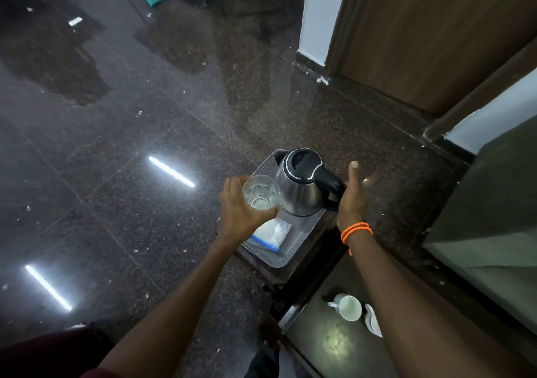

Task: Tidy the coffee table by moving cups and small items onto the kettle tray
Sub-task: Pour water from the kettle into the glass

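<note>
1. I am judging the task as partly done: a packet (273, 232) is already lying on the tray (286, 257) near the kettle (302, 185).
2. My left hand (241, 212) is gripping a glass (260, 191), holding it over the tray just beside the kettle.
3. My right hand (353, 194) is hovering open and holding nothing.
4. 1 mug (347, 307) is waiting on the table (334, 345).

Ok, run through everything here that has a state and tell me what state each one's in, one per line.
Glass: upright, looks empty, gripped by the left hand over the tray.
Kettle: upright on the tray, lid closed.
Plastic bag: lying flat on the tray.
White cup: tipped on its side on the table, empty.
Right hand: open beside the kettle handle, holding nothing.
</note>
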